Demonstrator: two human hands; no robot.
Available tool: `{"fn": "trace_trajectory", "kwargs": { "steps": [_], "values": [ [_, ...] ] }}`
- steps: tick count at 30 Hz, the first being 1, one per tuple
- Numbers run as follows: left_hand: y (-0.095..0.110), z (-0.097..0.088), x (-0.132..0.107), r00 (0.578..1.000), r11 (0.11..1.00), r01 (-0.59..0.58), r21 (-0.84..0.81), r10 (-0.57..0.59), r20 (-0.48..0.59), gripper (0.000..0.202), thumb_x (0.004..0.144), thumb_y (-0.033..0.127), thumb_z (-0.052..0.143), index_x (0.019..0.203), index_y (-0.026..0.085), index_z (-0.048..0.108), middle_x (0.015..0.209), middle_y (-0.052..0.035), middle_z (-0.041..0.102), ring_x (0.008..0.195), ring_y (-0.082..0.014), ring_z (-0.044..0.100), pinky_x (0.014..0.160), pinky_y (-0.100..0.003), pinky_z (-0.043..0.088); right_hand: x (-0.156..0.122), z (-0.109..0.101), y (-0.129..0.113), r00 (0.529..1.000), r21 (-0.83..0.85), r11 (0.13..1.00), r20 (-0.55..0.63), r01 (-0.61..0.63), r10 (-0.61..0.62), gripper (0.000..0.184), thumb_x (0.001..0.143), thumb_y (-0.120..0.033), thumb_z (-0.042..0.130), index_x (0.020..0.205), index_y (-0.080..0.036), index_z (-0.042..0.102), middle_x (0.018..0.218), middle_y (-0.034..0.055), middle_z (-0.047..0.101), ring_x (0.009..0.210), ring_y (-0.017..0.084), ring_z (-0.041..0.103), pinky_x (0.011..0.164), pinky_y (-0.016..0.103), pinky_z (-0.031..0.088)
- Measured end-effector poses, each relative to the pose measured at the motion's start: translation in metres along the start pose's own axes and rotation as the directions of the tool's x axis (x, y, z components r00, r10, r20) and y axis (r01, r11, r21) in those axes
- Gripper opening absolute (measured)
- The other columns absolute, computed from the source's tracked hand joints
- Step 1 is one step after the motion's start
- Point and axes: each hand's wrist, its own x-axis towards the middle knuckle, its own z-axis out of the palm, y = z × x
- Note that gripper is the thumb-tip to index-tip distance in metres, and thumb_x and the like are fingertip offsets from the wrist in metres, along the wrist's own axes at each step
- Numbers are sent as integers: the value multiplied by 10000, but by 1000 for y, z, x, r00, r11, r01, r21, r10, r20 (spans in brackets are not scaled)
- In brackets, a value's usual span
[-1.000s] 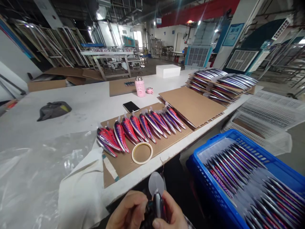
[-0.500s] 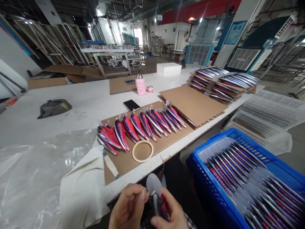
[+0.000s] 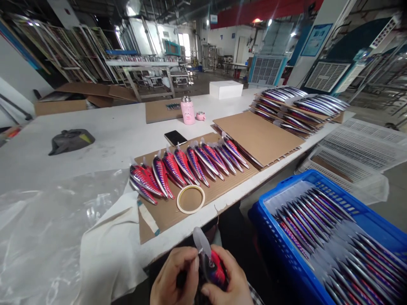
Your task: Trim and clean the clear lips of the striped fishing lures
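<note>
A red, purple and silver fishing lure (image 3: 216, 271) with a clear, rounded diving lip (image 3: 201, 241) is held low in front of me, off the table's front edge. My right hand (image 3: 233, 279) is closed around the lure's body from the right, thumb across its near side. At the base of the lip, my left hand (image 3: 176, 271) has thumb and forefinger pinched together; whatever is between those fingertips is too small to make out. On a cardboard sheet (image 3: 222, 195) ahead lies a row of similar lures (image 3: 173, 167), with a roll of masking tape (image 3: 190, 199) before them.
A blue crate (image 3: 263, 220) of lures stands at my right. More cardboard (image 3: 257, 135) and stacked lures (image 3: 318, 106) lie beyond. The white table also carries a phone (image 3: 175, 137), a pink bottle (image 3: 188, 112), a white box (image 3: 225, 90) and plastic sheeting (image 3: 57, 228) at left.
The lure has turned in my right hand, so its red side and eye now show and its lip appears narrower and tilted left. My left fingers stay at the lip's base.
</note>
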Motion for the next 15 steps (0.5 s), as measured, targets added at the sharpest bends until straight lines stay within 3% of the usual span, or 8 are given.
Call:
{"fn": "trace_trajectory", "kwargs": {
  "steps": [4, 8, 15],
  "values": [
    [-3, -3, 2, 999, 997, -31, 73, 28, 36, 104, 715, 342, 725, 759, 255, 688, 725, -14, 691, 650, -176, 641, 658, -232, 510, -1, -1, 7, 1000, -108, 994, 25, 13, -11, 728, 530, -202, 839, 1222, -310, 641, 1163, 37, 696, 1103, 324, 618, 949, 354, 496],
    [-3, -2, 1, 999, 995, -43, 92, 45, -15, 58, 745, 307, 693, 778, 260, 687, 744, -3, 700, 672, -167, 645, 680, -218, 498, 3, -2, 4, 997, -105, 992, 34, 70, -66, 734, 520, -178, 836, 1220, -283, 640, 1130, 40, 702, 1055, 299, 638, 931, 325, 507],
    [-3, -10, 7, 974, 964, -212, 159, 194, 117, 164, 735, 158, 678, 850, 275, 674, 732, 33, 700, 602, -130, 650, 636, -178, 500, 4, -3, -11, 999, -134, 990, -2, 38, -39, 709, 524, -105, 806, 1195, -275, 653, 1124, 45, 691, 1055, 288, 625, 957, 354, 487]
  ]
}}
